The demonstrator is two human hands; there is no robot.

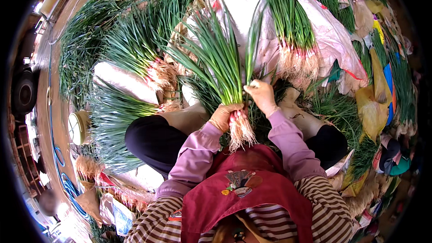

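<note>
Red apron (207, 213), left grip (226, 115) clamping onion bunch (230, 78), leaves (219, 47) pointing forward-left, roots (241, 132) apronward, right grip (262, 95) pinching stalk (253, 40)

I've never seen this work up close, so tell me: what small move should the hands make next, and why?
Perhaps the right hand should draw its green leaves clear of the onion bunch: their tips stand apart from it, and the left hand grips the bunch near the roots.
</note>
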